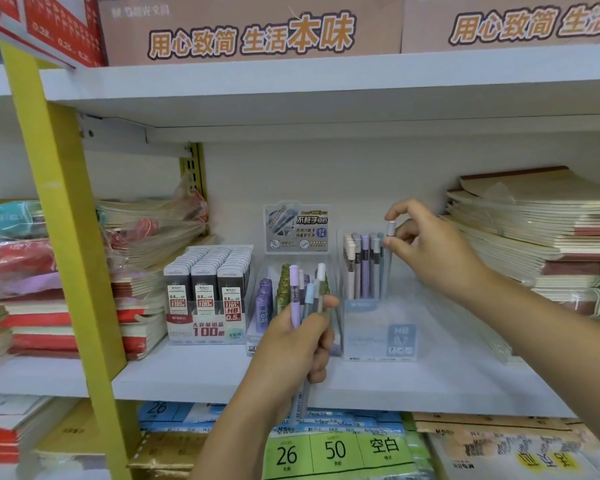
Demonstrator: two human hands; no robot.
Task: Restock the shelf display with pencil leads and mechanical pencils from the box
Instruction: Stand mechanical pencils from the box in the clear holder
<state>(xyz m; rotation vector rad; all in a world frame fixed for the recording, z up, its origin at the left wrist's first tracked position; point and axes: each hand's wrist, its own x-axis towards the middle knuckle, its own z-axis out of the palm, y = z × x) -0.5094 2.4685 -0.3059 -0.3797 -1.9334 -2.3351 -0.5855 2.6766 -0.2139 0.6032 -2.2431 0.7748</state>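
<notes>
On the white shelf (pixel 194 374) three displays stand side by side. The left hand (pixel 291 344) is curled round a bunch of pencils (pixel 307 294), purple, blue and white, held upright in front of the middle display. The right hand (pixel 430 247) reaches further back and pinches a single pencil (pixel 391 227) by its white cap between thumb and fingertips. That pencil stands upright at the right end of the row of pencils (pixel 361 265) already in the clear holder (pixel 378 334), just beside them; whether its tip is inside the holder cannot be told. To the left of the holder is a tray of purple and green lead tubes (pixel 269 301) with a printed card behind it, and left of that a tray of black lead cases (pixel 207 289), packed in rows. Stacks of notebooks (pixel 541 233) lie on the shelf at the right, and more wrapped notebook stacks (pixel 142 265) at the left.
</notes>
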